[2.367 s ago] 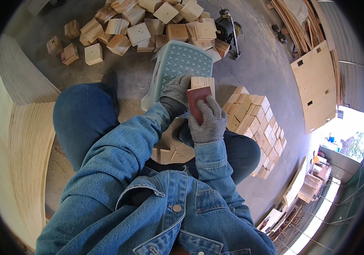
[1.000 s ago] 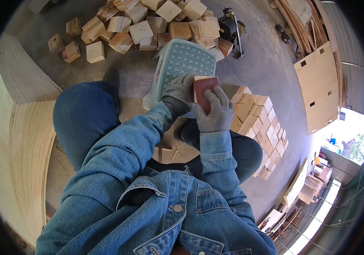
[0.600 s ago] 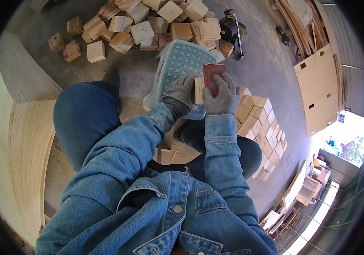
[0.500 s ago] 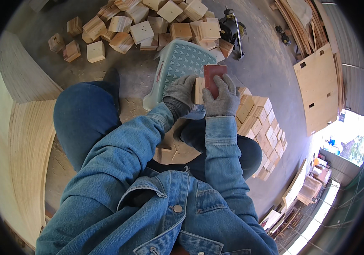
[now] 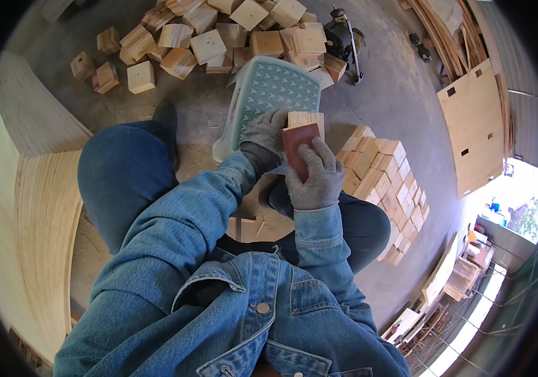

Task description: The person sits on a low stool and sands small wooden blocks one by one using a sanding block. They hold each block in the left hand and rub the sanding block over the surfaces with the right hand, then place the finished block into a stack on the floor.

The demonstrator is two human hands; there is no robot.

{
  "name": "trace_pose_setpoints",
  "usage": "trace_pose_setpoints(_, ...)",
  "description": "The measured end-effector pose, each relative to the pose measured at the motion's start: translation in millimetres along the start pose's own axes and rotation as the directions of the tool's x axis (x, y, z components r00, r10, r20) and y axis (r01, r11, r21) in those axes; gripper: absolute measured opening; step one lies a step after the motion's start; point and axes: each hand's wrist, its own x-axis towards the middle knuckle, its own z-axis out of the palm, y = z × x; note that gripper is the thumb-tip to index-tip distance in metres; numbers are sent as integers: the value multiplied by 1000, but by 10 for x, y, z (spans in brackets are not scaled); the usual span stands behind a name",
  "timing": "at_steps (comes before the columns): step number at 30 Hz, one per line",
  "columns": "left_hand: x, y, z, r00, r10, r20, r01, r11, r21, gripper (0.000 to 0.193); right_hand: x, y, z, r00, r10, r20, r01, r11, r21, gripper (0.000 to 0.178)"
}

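In grey work gloves, both my hands meet over the near right part of a pale green plastic stool. My left hand grips a light wooden block from its left side. Held in my right hand is a flat reddish-brown sanding pad, tilted and lying against the near part of the block. The pad covers much of the block, so only its far part shows. My left fingertips are partly hidden behind the block.
Beyond the stool lies a loose heap of wooden blocks. A neat stack of blocks stands beside my right knee. A black tool with a metal bar sits right of the heap. Large curved plywood panels rise at my left.
My right hand has drawn the sanding pad nearer to me and slightly left across the block. More of the block's far part now shows. My left hand stays almost in place.
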Motion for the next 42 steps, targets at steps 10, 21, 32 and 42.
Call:
trace_pose_setpoints(10, -38, 93, -40, 998, 26, -56, -22, 997, 73, 88, 705, 330, 200, 986, 168, -3, -167, 980, -110, 54)
trace_pose_setpoints(21, -53, 56, 1, 994, 80, -72, -75, 995, 71, 80, 153, 118, 57, 997, 70, -9, -71, 993, -97, 58)
trace_pose_setpoints(32, -3, 78, -73, 999, 36, -11, -36, 999, -2, 70, 18, 47, 2, 999, -13, -38, 13, 1000, -8, 55)
trace_pose_setpoints(42, -31, 118, -45, 1000, 17, -24, -16, 998, 67, 96, 852, 459, 198, 966, 258, 31, -253, 961, -114, 57)
